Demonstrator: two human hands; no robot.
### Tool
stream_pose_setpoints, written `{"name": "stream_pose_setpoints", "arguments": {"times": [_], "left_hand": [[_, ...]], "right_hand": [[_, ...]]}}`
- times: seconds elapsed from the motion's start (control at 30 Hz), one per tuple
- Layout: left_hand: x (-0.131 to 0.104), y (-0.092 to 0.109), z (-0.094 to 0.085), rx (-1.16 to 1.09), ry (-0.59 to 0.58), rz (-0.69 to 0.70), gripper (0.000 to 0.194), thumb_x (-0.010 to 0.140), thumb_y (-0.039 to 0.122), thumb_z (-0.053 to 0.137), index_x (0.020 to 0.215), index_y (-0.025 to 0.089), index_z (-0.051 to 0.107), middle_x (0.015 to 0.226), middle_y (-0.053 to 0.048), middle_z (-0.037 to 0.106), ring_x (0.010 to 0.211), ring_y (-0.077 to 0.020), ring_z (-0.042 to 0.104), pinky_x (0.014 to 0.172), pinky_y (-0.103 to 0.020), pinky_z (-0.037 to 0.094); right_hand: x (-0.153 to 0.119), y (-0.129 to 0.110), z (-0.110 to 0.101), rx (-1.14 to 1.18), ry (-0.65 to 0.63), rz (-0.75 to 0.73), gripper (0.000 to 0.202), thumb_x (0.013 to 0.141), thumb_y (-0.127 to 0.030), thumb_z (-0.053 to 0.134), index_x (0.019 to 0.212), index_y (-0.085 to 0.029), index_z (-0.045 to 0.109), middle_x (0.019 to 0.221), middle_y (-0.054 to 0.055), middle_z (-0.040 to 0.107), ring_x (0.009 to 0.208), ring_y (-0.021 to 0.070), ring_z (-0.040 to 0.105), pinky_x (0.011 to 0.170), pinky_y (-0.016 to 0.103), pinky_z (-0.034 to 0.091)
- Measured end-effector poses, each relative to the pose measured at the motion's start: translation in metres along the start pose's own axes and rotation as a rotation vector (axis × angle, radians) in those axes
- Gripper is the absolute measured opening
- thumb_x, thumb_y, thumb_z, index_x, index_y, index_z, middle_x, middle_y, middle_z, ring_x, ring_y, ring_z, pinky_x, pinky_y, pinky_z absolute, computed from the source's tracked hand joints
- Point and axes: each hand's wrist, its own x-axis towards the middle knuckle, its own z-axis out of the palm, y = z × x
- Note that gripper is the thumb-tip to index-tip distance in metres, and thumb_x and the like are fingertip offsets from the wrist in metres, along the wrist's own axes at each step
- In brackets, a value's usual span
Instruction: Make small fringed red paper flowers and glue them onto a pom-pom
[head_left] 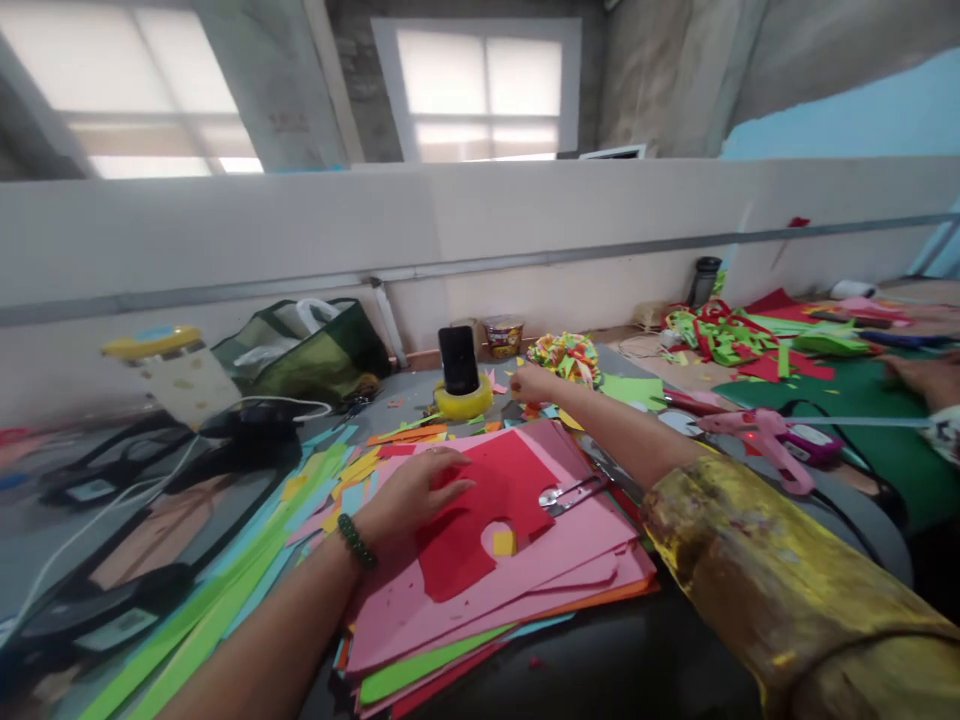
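My left hand (416,492), with a green bead bracelet at the wrist, lies on a red sheet (480,500) with its fingers apart. The red sheet has a rounded cut-out and rests on a stack of pink sheets (397,625). A small yellow piece (504,543) lies by the cut-out. Across the sheet's right edge rests a small metal snips-like tool (570,495). My right hand (534,384) reaches beyond the stack, fingers closed and pointing down over small coloured scraps (534,410). Whatever is in its fingers is hidden.
A phone (459,360) stands in a yellow tape roll (463,398). Behind my right hand is a multicoloured bundle (566,357). Right lie a pink glue gun (772,440) and another person's hand (922,378). Left are green strips (225,590), a lidded cup (176,375) and a bag (322,350).
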Motion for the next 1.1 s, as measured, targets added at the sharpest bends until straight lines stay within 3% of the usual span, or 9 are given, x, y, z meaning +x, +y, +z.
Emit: {"name": "stream_pose_setpoints", "arguments": {"times": [0.1,0.27,0.4,0.5,0.57,0.67,0.8,0.93,1.1], "left_hand": [[0.002,-0.002,-0.001,-0.033,0.098,-0.033,0.031,0.075,0.046,0.059,0.090,0.023,0.074,0.100,-0.011,0.075,0.094,-0.0288,0.068,0.088,-0.038,0.050],[0.005,0.000,-0.004,-0.228,0.284,-0.165,0.039,0.070,0.056,0.063,0.083,0.021,0.074,0.093,-0.010,0.076,0.090,-0.0285,0.068,0.082,-0.037,0.052],[0.005,0.008,-0.004,-0.458,0.347,-0.246,0.049,0.066,0.062,0.068,0.088,0.020,0.074,0.096,-0.009,0.074,0.096,-0.0280,0.065,0.084,-0.036,0.050],[0.003,0.013,-0.002,-0.744,0.350,-0.321,0.059,0.064,0.068,0.068,0.097,0.020,0.071,0.101,-0.009,0.072,0.098,-0.0259,0.064,0.082,-0.035,0.050],[0.002,0.015,0.000,-0.923,0.263,-0.369,0.061,0.062,0.070,0.069,0.093,0.018,0.072,0.092,-0.009,0.073,0.088,-0.0234,0.066,0.077,-0.034,0.051],[0.000,0.017,0.002,-0.957,0.097,-0.357,0.053,0.055,0.061,0.080,0.082,0.016,0.074,0.076,-0.006,0.072,0.073,-0.0175,0.065,0.070,-0.028,0.049],[-0.001,0.018,0.002,-0.931,-0.008,-0.319,0.045,0.049,0.052,0.086,0.068,0.015,0.072,0.066,-0.005,0.071,0.064,-0.0155,0.064,0.068,-0.027,0.048],[0.000,0.018,0.005,-0.951,0.100,-0.350,0.041,0.053,0.050,0.085,0.073,0.015,0.072,0.071,-0.005,0.073,0.068,-0.0170,0.067,0.066,-0.026,0.048],[0.001,0.015,0.006,-0.902,0.091,-0.315,0.033,0.060,0.044,0.082,0.072,0.015,0.071,0.069,-0.006,0.072,0.067,-0.0187,0.067,0.067,-0.028,0.049]], "right_hand": [[-0.004,0.011,-0.013,0.223,0.186,0.027,0.032,0.093,-0.034,0.058,0.120,-0.016,0.059,0.121,0.008,0.061,0.102,0.0221,0.062,0.085,0.041,0.054],[-0.024,0.011,-0.033,0.619,0.350,-0.107,0.023,0.089,-0.037,0.051,0.088,-0.016,0.063,0.084,0.002,0.065,0.075,0.0130,0.061,0.063,0.024,0.050],[-0.051,-0.010,-0.035,0.837,0.213,-0.296,0.023,0.076,-0.040,0.060,0.072,-0.019,0.055,0.084,0.002,0.065,0.068,0.0104,0.061,0.060,0.022,0.049],[-0.067,-0.031,-0.032,0.941,-0.078,-0.492,0.027,0.066,-0.037,0.071,0.061,-0.017,0.054,0.088,0.006,0.068,0.075,0.0134,0.063,0.065,0.026,0.051],[-0.073,-0.044,-0.027,0.954,-0.239,-0.619,0.021,0.068,-0.030,0.072,0.060,-0.016,0.058,0.088,0.007,0.068,0.082,0.0145,0.063,0.073,0.027,0.050],[-0.077,-0.061,-0.019,0.913,-0.262,-0.696,0.011,0.070,-0.019,0.069,0.062,-0.016,0.063,0.083,0.004,0.068,0.085,0.0144,0.063,0.079,0.028,0.048],[-0.077,-0.069,-0.011,1.010,-0.218,-0.540,0.011,0.070,-0.014,0.064,0.080,-0.017,0.067,0.082,0.002,0.069,0.079,0.0131,0.063,0.072,0.025,0.048],[-0.077,-0.068,-0.010,1.212,-0.173,-0.248,0.026,0.078,-0.025,0.058,0.104,-0.017,0.061,0.081,0.002,0.071,0.068,0.0121,0.064,0.061,0.024,0.050],[-0.071,-0.064,-0.003,1.099,-0.074,-0.302,0.041,0.064,-0.019,0.075,0.102,-0.017,0.060,0.064,-0.005,0.066,0.060,0.0116,0.064,0.062,0.024,0.051]]}}
